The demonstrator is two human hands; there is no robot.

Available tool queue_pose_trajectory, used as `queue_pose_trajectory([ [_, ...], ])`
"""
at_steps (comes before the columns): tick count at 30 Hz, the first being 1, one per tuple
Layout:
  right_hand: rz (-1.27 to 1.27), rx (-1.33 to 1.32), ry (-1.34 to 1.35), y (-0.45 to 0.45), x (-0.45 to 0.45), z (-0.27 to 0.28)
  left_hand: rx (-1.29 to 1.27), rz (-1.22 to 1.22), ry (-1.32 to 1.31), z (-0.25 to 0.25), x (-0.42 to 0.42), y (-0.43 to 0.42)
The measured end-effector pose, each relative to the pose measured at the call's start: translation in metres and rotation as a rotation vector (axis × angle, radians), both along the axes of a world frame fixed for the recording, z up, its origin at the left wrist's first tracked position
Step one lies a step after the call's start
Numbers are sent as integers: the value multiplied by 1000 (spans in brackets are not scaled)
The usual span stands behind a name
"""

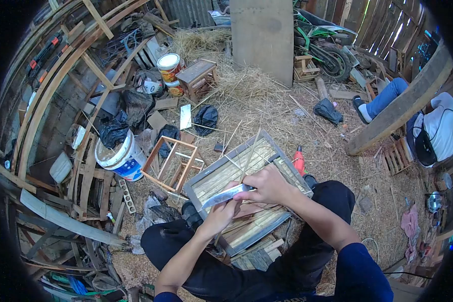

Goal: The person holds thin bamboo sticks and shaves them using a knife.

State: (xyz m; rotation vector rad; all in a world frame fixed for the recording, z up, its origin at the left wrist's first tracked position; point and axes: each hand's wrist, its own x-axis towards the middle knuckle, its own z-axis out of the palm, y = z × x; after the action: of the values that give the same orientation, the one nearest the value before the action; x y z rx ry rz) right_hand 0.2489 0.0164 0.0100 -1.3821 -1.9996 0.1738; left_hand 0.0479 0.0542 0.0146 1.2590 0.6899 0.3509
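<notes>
My right hand [269,185] is closed on the handle of a knife [226,195], whose broad blade points left. Below the blade, my left hand [220,217] has its fingers closed close to my right fingertips. A thin wooden strip [249,160] rises from between the two hands and seems to be in my left fingers, partly hidden by the blade. Both hands are over a low slatted wooden table [221,173] with a dark frame, which stands between my knees. Other thin strips lie across its top.
A small wooden frame [171,163] and a white bucket [121,156] stand at the left. A red tool [299,160] is by the table's right corner. A seated person [438,126] is at the right behind a slanted post [402,105]. Straw [241,90] covers the floor ahead.
</notes>
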Motion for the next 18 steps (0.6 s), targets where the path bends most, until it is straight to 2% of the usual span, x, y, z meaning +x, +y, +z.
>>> queue_pose_trajectory([
  [5,-50,118,-60,1,2,0,43,15,-40,2,-2,-5],
  [7,-92,136,-86,-1,7,-1,-68,15,-69,-1,-5,-2],
  [13,-254,73,-161,-8,33,1,-101,36,-70,12,-5,1],
  [14,-437,8,-50,-10,48,3,-102,48,-91,14,-4,-1],
  [17,-986,-181,282,-10,117,17,300,-137,3,-12,-23,-31],
  [18,-960,-135,191,-19,123,20,169,-227,55,-21,-29,-34],
])
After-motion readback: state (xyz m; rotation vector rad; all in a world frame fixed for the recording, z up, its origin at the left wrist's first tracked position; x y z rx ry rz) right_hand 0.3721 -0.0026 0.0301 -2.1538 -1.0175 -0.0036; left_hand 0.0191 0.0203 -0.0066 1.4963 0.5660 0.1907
